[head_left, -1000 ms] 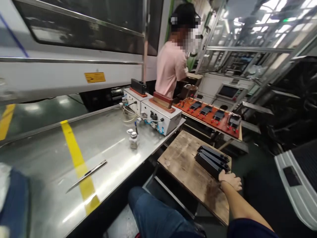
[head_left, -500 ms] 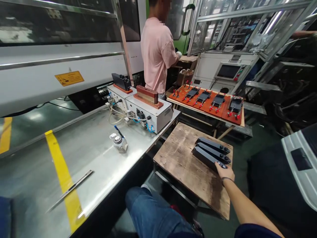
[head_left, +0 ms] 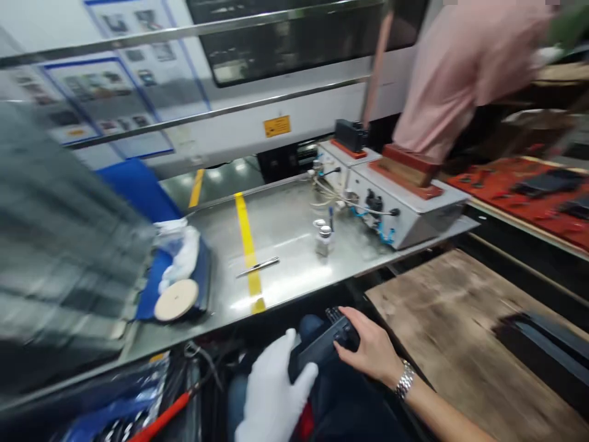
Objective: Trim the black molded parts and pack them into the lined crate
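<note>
A long black plastic part (head_left: pixel 318 351) with small raised fittings at one end is held low over my lap. My right hand (head_left: pixel 368 345), bare with a metal watch band at the wrist, grips the fitted end between thumb and fingers. Around the other end is my left hand (head_left: pixel 276 385) in a white glove, its thumb and fingers on either side of the part. Similar black parts (head_left: pixel 547 353) lie on the wooden table (head_left: pixel 423 319) to the right, blurred by motion.
On the metal bench (head_left: pixel 285 221) are tweezers (head_left: pixel 258 266), a small glass jar (head_left: pixel 323 242) and grey fixture boxes (head_left: pixel 407 215). A blue bin (head_left: pixel 202 267) with a round tan disc (head_left: pixel 177 299) stands left. A red-handled tool (head_left: pixel 161 417) lies lower left. A person in pink (head_left: pixel 460 73) stands behind.
My right hand has lifted one black part off the wooden table and brought it over my lap. My gloved left hand has come into view on it. The view has swung left.
</note>
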Demonstrator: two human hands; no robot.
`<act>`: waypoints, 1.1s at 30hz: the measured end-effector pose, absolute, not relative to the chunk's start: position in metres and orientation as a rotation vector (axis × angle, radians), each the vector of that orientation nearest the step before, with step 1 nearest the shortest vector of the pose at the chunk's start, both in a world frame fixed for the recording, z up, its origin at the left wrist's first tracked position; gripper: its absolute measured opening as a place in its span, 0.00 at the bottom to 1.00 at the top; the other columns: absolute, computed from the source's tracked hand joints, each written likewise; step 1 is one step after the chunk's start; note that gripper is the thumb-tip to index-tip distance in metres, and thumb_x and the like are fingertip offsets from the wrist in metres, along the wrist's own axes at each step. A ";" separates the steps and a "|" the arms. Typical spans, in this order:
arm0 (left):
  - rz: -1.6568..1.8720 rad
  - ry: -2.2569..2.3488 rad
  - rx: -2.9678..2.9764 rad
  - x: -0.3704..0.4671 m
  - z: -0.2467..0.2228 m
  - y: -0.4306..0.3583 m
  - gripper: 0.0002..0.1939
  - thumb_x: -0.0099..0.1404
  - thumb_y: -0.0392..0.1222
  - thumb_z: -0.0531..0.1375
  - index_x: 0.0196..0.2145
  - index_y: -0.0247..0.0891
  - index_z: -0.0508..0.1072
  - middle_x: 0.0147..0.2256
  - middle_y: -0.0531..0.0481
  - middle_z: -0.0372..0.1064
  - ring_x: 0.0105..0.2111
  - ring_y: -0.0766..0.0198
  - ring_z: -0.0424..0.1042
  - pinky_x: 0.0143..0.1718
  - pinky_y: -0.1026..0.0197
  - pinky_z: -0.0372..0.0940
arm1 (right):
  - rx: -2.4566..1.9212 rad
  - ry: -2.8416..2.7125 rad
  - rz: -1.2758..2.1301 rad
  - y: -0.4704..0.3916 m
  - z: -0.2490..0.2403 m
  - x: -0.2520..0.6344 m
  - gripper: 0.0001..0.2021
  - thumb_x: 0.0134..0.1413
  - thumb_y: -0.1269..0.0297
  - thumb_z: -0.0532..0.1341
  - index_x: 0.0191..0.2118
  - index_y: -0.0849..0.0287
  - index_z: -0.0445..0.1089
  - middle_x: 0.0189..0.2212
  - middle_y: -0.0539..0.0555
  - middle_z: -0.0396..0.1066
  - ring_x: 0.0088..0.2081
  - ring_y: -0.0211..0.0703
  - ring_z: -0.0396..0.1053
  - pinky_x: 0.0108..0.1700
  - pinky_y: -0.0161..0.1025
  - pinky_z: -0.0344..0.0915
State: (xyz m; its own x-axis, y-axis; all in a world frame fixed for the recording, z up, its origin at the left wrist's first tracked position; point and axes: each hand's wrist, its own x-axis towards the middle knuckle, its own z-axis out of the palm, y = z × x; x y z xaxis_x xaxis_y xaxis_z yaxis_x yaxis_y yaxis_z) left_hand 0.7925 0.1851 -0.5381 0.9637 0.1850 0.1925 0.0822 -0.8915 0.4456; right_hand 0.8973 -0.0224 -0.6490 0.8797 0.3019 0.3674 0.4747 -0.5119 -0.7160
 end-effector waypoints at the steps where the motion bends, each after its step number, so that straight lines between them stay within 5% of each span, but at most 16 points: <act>1: 0.233 0.278 2.751 0.794 -0.542 0.177 0.32 0.55 0.44 0.67 0.56 0.32 0.72 0.52 0.35 0.73 0.52 0.43 0.73 0.55 0.48 0.68 | -2.109 -0.712 -0.211 -0.004 -0.637 0.893 0.30 0.46 0.56 0.64 0.57 0.60 0.70 0.54 0.61 0.73 0.55 0.54 0.71 0.58 0.48 0.69; 6: -0.136 0.911 2.415 0.779 -0.540 0.180 0.13 0.59 0.34 0.59 0.42 0.37 0.76 0.40 0.42 0.79 0.43 0.47 0.77 0.45 0.51 0.69 | -1.998 -1.241 -0.027 0.067 -0.592 0.904 0.35 0.40 0.49 0.72 0.57 0.56 0.71 0.51 0.58 0.75 0.51 0.52 0.74 0.54 0.47 0.72; 11: 0.220 0.979 1.604 0.731 -0.512 0.209 0.13 0.54 0.37 0.66 0.39 0.37 0.75 0.43 0.43 0.79 0.46 0.52 0.76 0.49 0.56 0.68 | -2.171 -1.261 0.059 0.140 -0.568 0.986 0.12 0.65 0.56 0.60 0.46 0.59 0.73 0.47 0.56 0.75 0.47 0.45 0.73 0.52 0.50 0.70; 14: 0.321 0.929 1.486 0.714 -0.496 0.209 0.07 0.54 0.40 0.68 0.31 0.40 0.75 0.42 0.46 0.79 0.46 0.51 0.76 0.50 0.56 0.69 | -2.295 -1.219 0.083 0.178 -0.563 1.023 0.11 0.66 0.59 0.60 0.45 0.60 0.72 0.47 0.56 0.73 0.47 0.45 0.71 0.52 0.50 0.69; 17: 0.344 0.875 1.454 0.708 -0.486 0.205 0.11 0.55 0.40 0.67 0.38 0.39 0.77 0.45 0.47 0.78 0.48 0.52 0.75 0.51 0.56 0.69 | -2.377 -1.189 0.124 0.197 -0.566 1.035 0.12 0.64 0.58 0.62 0.46 0.62 0.71 0.47 0.56 0.72 0.48 0.47 0.71 0.52 0.51 0.68; 23: 0.352 0.860 1.382 0.703 -0.478 0.205 0.17 0.57 0.41 0.66 0.45 0.37 0.77 0.47 0.45 0.78 0.47 0.52 0.76 0.48 0.54 0.69 | -2.406 -1.022 0.231 0.176 -0.576 1.035 0.14 0.65 0.54 0.59 0.44 0.61 0.69 0.39 0.54 0.72 0.36 0.41 0.71 0.42 0.44 0.70; 28: 0.434 0.804 1.018 0.712 -0.491 0.209 0.18 0.53 0.45 0.70 0.40 0.32 0.80 0.35 0.44 0.80 0.38 0.53 0.78 0.46 0.55 0.71 | -2.185 -1.013 0.293 0.116 -0.566 1.001 0.26 0.65 0.46 0.42 0.46 0.61 0.68 0.25 0.54 0.71 0.24 0.43 0.68 0.30 0.41 0.69; 31: 0.433 0.650 0.496 0.722 -0.503 0.211 0.17 0.55 0.51 0.70 0.35 0.35 0.81 0.30 0.48 0.79 0.29 0.60 0.76 0.47 0.57 0.72 | -1.988 -1.090 0.275 0.079 -0.550 0.961 0.31 0.60 0.36 0.43 0.39 0.56 0.72 0.28 0.56 0.74 0.29 0.46 0.73 0.33 0.40 0.73; 33: 0.463 0.618 0.366 0.727 -0.508 0.211 0.18 0.59 0.54 0.67 0.37 0.36 0.81 0.32 0.49 0.79 0.28 0.62 0.76 0.47 0.58 0.72 | -1.762 -1.172 0.177 0.064 -0.537 0.934 0.23 0.61 0.41 0.53 0.40 0.54 0.74 0.34 0.55 0.76 0.36 0.45 0.76 0.40 0.38 0.74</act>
State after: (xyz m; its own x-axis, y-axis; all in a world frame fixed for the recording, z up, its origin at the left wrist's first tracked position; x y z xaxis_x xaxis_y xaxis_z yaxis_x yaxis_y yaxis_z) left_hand 0.7266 0.2106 -0.5077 0.7194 0.5153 -0.4658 -0.3027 0.8361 0.4575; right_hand 0.9338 0.0638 -0.5369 0.5251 0.7690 0.3645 0.6272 -0.0603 -0.7765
